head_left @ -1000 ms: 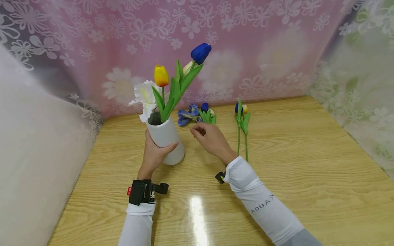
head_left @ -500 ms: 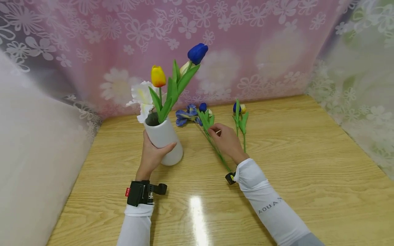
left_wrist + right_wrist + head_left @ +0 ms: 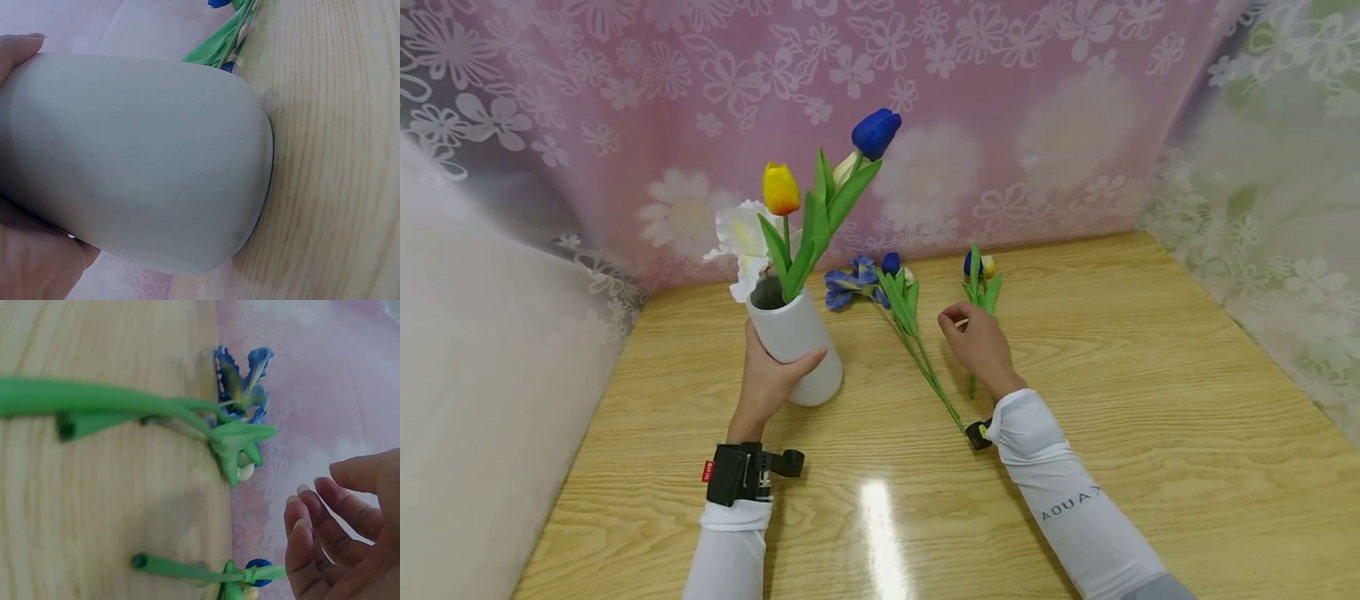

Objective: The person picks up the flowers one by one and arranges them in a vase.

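Left hand [image 3: 765, 385]: wrapped round white vase [image 3: 797, 346], upright on wooden table [image 3: 1150, 400], holding tulips. Right hand [image 3: 979, 346]: fingers loosely curled, apparently holding nothing, over the pair of stems [image 3: 977, 287] lying at its 12 o'clock. Blue iris bundle [image 3: 887, 292] lies at its 9 o'clock, near.
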Tool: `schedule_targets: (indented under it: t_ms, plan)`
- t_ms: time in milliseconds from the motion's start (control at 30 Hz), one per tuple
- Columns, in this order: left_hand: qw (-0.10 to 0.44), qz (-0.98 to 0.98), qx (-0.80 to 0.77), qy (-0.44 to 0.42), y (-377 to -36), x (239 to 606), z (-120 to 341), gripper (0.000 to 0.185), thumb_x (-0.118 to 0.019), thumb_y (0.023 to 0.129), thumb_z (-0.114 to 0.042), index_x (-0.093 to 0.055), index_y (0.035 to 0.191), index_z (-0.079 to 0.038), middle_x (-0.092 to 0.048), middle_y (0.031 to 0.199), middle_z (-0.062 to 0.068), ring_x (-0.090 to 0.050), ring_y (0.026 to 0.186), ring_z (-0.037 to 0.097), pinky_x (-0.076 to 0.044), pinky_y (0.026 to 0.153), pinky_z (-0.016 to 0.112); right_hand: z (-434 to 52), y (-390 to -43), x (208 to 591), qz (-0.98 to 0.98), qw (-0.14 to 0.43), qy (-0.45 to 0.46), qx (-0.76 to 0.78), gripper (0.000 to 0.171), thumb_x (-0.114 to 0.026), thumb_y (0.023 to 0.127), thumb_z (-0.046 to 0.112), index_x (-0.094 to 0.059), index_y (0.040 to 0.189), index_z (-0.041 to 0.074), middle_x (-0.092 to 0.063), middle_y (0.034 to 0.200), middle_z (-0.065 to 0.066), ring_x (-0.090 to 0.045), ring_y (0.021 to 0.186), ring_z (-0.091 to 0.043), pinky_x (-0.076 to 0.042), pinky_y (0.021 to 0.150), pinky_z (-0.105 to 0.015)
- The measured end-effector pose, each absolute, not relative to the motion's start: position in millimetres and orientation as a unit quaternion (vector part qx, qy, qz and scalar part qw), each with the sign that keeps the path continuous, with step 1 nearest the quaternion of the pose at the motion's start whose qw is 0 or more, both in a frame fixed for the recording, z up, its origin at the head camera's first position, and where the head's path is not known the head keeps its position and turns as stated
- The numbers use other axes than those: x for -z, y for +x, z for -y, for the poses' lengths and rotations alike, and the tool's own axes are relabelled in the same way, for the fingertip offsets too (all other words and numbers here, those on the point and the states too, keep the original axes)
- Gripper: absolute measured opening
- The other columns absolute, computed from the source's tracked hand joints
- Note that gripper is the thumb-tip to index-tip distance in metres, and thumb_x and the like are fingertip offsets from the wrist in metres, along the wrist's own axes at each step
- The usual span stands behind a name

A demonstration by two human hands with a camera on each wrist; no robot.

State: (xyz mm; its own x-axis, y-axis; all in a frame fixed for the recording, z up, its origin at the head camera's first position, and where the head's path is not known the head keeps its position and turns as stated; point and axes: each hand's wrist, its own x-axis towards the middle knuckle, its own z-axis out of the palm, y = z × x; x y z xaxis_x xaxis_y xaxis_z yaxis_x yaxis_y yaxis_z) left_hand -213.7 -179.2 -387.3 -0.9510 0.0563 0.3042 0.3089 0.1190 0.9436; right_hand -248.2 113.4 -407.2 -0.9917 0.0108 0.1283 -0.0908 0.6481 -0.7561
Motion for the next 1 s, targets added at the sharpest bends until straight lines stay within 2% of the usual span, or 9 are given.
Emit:
schedule_targets:
  t_ms: [300,467,700,867,1000]
  plan:
    - [0.091,0.741,0.655,-0.117,-214.5,388.7,179.6,0.087,-0.075,0.070,-0.008,-0.017,0.134,-0.020,-0.040,0.116,0.009,-0.044,0.101,0.023,-0.038,0.081,0.046,-128.8,-250.4,419.6,0.903,0.075,0.006,-0.422,0.023,-0.053,0.090,0.022,-0.060,0.105,0.006,-0.058,0.097,-0.005,-0.055,0.083,-0.021,-0.045,0.065,-0.035]
    - [0.093,0.741,0.654,-0.118,-214.7,388.7,179.6,0.086,-0.075,0.070,-0.008,-0.017,0.134,-0.019,-0.041,0.116,0.009,-0.044,0.100,0.023,-0.039,0.080,0.045,-138.2,-251.4,423.1,0.904,0.053,-0.020,-0.424,0.028,-0.054,0.089,0.019,-0.056,0.111,0.002,-0.056,0.096,-0.010,-0.055,0.086,-0.024,-0.045,0.067,-0.036]
    - [0.098,0.740,0.654,-0.123,-214.4,388.9,180.5,0.086,-0.075,0.070,-0.007,-0.018,0.133,-0.020,-0.041,0.115,0.009,-0.044,0.099,0.024,-0.039,0.079,0.045,-148.7,-252.4,426.8,0.910,0.013,-0.048,-0.411,0.038,-0.055,0.087,0.025,-0.050,0.114,-0.002,-0.056,0.098,-0.015,-0.055,0.084,-0.027,-0.045,0.068,-0.036]
    - [0.100,0.735,0.658,-0.130,-215.2,389.1,180.7,0.086,-0.074,0.070,-0.006,-0.018,0.134,-0.020,-0.042,0.114,0.009,-0.045,0.099,0.024,-0.039,0.079,0.045,-152.3,-255.5,427.7,0.908,-0.005,-0.063,-0.415,0.039,-0.053,0.088,0.028,-0.051,0.114,-0.002,-0.059,0.099,-0.017,-0.060,0.071,-0.023,-0.047,0.064,-0.034]
    - [0.099,0.737,0.656,-0.130,-214.8,389.2,180.5,0.086,-0.074,0.070,-0.006,-0.018,0.134,-0.020,-0.042,0.115,0.009,-0.045,0.099,0.024,-0.039,0.079,0.045,-153.1,-257.2,428.0,0.907,-0.032,-0.064,-0.415,0.036,-0.052,0.089,0.026,-0.053,0.110,-0.003,-0.063,0.086,-0.015,-0.061,0.055,-0.019,-0.048,0.060,-0.031]
